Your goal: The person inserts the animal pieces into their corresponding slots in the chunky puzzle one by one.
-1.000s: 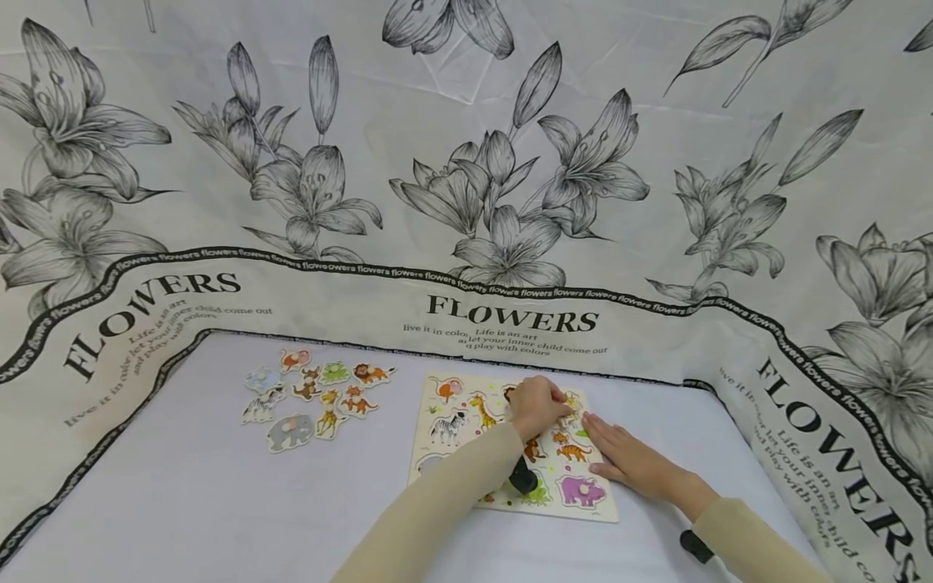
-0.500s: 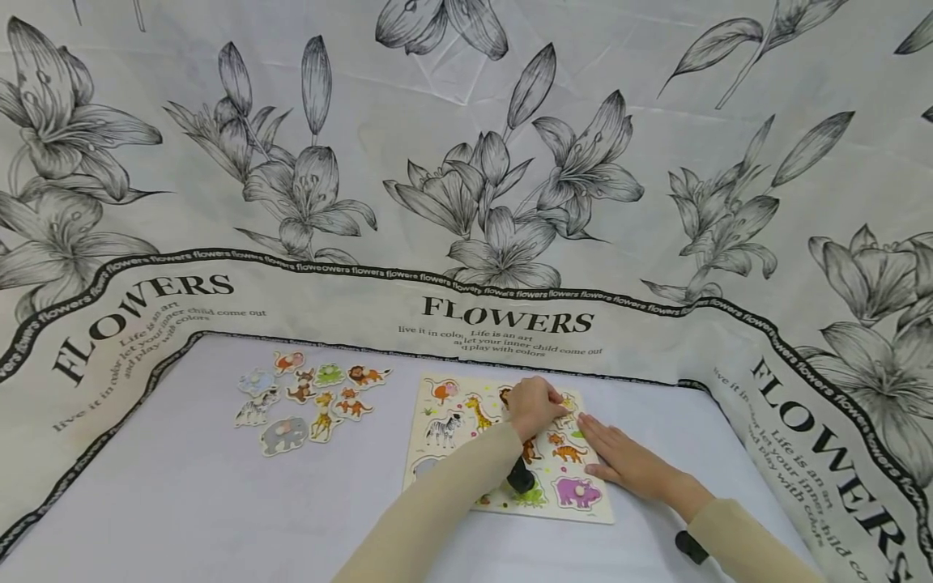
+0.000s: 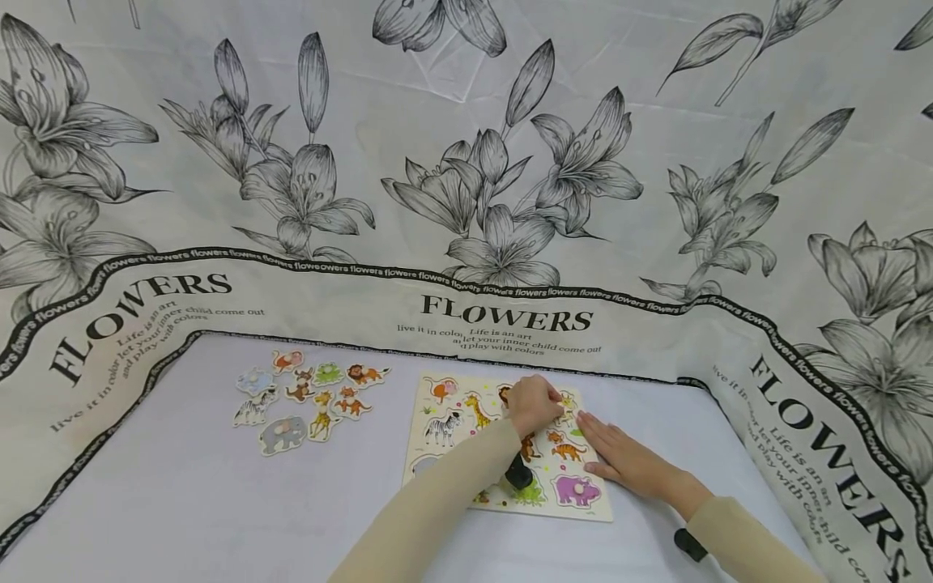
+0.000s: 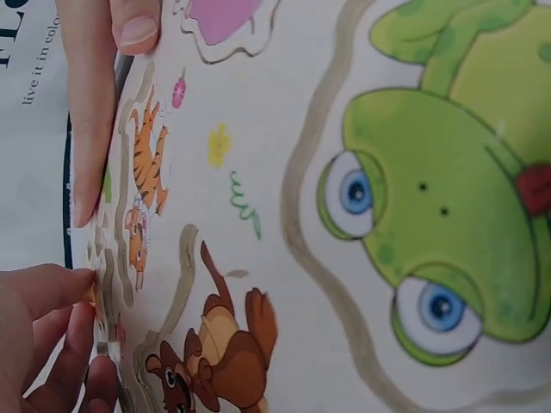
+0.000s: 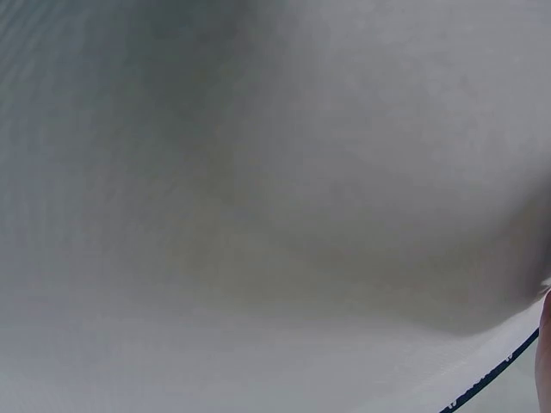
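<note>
A pale wooden puzzle board (image 3: 419, 437) printed with animals lies on the white table. My left hand (image 3: 535, 402) reaches over it to the upper right corner, thumb and fingers curled down. They pinch a thin puzzle piece (image 4: 105, 297) at the board, mostly hidden by the fingers; which animal it bears I cannot tell. My right hand (image 3: 627, 459) lies with straight fingers along the board's right edge. A purple hippo piece (image 3: 578, 491) sits in the lower right slot. Beside the left fingers in the left wrist view show a tiger picture (image 4: 148, 168), kangaroo picture (image 4: 225, 344) and frog picture (image 4: 422, 206).
Left of the board several loose animal pieces lie in a cluster, among them an elephant piece (image 3: 283, 436), a zebra piece (image 3: 255, 406) and a lion piece (image 3: 367, 375). A flower-printed curtain (image 3: 503, 324) borders the table. The right wrist view shows mostly white cloth (image 5: 258, 361).
The head view has shifted slightly, moving the whole scene a little left. Both hands keep nearly the same places on the board, the left fingers still at the upper right slot.
</note>
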The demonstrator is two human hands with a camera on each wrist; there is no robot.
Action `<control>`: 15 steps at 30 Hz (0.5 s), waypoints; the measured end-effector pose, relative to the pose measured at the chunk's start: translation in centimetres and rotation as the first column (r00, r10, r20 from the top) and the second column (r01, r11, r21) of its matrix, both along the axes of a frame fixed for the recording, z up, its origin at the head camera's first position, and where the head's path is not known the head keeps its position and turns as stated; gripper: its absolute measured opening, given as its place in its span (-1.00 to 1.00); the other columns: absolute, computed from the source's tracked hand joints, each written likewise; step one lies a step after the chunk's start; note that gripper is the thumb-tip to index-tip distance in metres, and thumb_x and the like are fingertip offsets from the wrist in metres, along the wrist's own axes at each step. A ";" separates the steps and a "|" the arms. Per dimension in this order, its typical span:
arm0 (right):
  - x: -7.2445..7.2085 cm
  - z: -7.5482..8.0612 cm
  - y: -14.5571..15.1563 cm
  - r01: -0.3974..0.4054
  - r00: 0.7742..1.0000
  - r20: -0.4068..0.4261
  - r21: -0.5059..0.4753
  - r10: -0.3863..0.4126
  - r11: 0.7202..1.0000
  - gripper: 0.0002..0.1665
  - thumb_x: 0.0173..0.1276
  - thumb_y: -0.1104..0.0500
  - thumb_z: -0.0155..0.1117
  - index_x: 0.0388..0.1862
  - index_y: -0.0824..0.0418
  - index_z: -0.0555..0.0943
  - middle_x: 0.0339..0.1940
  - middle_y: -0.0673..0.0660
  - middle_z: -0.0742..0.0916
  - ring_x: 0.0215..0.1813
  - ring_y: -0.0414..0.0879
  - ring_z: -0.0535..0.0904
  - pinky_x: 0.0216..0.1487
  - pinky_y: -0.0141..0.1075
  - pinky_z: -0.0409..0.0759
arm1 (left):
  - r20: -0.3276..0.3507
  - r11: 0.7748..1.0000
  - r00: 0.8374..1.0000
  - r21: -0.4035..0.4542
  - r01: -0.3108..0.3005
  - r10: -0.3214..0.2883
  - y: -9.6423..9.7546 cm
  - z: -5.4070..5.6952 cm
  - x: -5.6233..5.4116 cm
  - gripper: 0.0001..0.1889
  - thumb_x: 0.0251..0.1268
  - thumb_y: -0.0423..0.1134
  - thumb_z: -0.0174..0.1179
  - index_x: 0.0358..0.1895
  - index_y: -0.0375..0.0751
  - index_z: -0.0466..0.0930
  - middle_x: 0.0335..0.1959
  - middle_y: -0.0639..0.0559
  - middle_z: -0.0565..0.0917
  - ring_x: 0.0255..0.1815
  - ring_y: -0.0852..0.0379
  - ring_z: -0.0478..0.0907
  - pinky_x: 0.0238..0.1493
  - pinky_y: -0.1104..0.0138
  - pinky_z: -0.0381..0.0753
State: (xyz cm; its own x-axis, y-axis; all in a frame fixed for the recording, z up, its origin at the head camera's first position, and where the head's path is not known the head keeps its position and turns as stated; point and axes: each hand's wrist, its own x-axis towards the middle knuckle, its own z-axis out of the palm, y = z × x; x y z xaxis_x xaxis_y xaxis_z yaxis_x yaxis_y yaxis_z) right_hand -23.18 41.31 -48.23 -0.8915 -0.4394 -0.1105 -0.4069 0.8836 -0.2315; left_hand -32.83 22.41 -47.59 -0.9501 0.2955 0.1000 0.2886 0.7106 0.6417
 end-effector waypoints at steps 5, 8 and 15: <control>0.0 0.1 0.1 0.009 1.000 0.008 -0.001 -0.009 1.000 -0.07 0.45 -0.26 -0.06 0.55 0.24 -0.03 0.59 0.22 0.08 0.56 0.19 -0.02 0.41 -0.56 -0.45 | 0.014 1.000 1.000 -0.015 0.013 -0.012 0.2 0.2 -0.1 -0.94 -0.01 -0.13 0.41 -0.42 0.09 0.77 -0.47 0.24 0.73 -0.50 0.30 0.55 -0.34 0.42 0.50; 0.0 0.1 0.1 0.007 1.000 0.001 0.006 -0.007 1.000 -0.08 0.45 -0.26 -0.06 0.55 0.24 -0.02 0.58 0.22 0.09 0.56 0.18 -0.01 0.51 -0.31 -0.28 | 0.015 1.000 1.000 -0.014 0.016 -0.016 0.3 0.3 -0.1 -0.94 -0.01 -0.14 0.42 -0.42 0.08 0.76 -0.46 0.23 0.73 -0.49 0.29 0.55 -0.34 0.42 0.49; 0.1 0.1 -0.1 0.004 1.000 0.006 -0.005 -0.004 1.000 -0.09 0.46 -0.24 -0.06 0.55 0.24 -0.02 0.58 0.22 0.09 0.56 0.19 -0.01 0.50 -0.06 -0.11 | -0.019 0.999 1.000 -0.051 -0.015 0.014 0.6 0.4 0.3 -0.92 -0.03 -0.08 0.44 -0.41 0.16 0.76 -0.46 0.27 0.73 -0.45 0.30 0.57 -0.36 0.43 0.44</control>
